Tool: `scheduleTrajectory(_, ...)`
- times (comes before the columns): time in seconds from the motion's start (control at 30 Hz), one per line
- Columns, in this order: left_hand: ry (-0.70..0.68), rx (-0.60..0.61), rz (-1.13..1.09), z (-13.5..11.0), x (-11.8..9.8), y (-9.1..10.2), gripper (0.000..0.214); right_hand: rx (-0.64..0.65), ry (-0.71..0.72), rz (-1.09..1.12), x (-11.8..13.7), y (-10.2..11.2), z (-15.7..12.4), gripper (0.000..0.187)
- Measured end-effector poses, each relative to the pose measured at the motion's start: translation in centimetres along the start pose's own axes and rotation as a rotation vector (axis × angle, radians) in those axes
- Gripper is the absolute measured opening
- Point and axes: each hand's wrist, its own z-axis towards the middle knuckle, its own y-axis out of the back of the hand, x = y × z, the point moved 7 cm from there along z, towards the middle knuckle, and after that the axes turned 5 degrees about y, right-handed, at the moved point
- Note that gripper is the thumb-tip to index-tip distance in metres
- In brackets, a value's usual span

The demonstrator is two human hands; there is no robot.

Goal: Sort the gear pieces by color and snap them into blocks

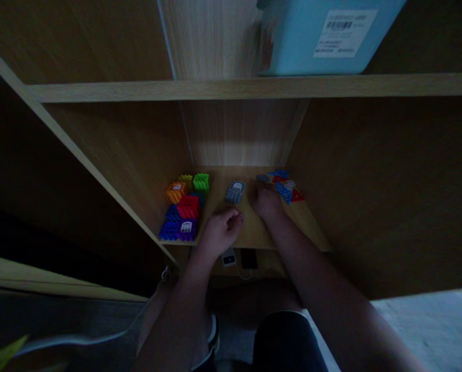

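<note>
Both my hands reach into a low wooden shelf compartment (250, 235). My left hand (222, 228) rests on the shelf board with its fingers curled in; whether anything is in them is hidden. My right hand (265, 200) lies a little further in, knuckles up, fingers bent toward a scatter of flat blue and red plastic pieces (285, 187). A grey grid-patterned plastic block (235, 191) sits between and just beyond the hands. To the left stands a cluster of assembled blocks (182, 209): orange, green, red, blue and purple.
A light blue storage box (292, 46) with a white label stands on the shelf above. A small white device (228, 258) with a cable and a dark phone (249, 258) lie below the shelf's front edge. My knees are at the bottom.
</note>
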Motion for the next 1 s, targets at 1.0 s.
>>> scheduleTrajectory(1.0,-0.029,-0.007,0.016,0.1,-0.1,0.0,0.025,0.002,-0.086,-0.057,0.8,2.2,-0.9,0.036)
